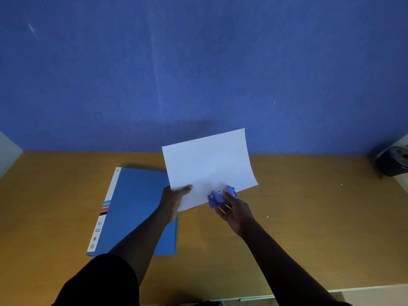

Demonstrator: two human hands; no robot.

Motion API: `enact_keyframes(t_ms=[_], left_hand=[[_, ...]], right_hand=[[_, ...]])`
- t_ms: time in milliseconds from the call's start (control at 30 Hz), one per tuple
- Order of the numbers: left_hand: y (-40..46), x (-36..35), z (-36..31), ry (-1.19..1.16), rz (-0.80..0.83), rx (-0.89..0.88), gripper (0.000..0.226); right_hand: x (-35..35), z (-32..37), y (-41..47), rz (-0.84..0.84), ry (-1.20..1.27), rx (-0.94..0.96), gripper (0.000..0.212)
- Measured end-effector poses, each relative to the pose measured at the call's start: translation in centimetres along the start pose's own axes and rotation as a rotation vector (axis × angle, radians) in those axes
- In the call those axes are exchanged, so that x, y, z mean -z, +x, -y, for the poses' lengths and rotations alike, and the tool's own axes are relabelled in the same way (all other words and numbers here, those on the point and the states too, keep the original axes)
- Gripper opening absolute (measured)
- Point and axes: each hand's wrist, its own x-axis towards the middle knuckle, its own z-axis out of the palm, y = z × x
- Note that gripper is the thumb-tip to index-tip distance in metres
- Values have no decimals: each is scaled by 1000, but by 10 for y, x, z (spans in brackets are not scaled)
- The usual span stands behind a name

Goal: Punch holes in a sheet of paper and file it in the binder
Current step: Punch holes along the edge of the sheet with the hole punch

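Note:
A white sheet of paper [207, 164] is held up above the wooden table [298, 217], tilted toward the wall. My left hand [174, 199] pinches its near left corner, thumb on top. My right hand [234, 208] grips a small purple hole punch [218, 196] that sits on the sheet's near edge. A closed blue binder [136, 206] with a white spine strip lies flat on the table at the left, partly under my left forearm.
A blue wall [198, 62] stands right behind the table. A dark object [393, 160] sits at the far right edge of the table. The table's front edge runs along the bottom of the view.

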Motion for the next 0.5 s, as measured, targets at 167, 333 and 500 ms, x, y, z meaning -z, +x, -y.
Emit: enact_keyframes(t_ms=[167,333,500], left_hand=[[0,-1,0,7,-34,1,34],[-3,-3,-2,21,-36,-3,32],[-6,-5,-6,8,-41,-2,26]], right_hand=[[0,0,0,14,-2,-8,40],[0,-2,0,21,-1,-25,37],[-1,-1,1,17,9,-27,37]])
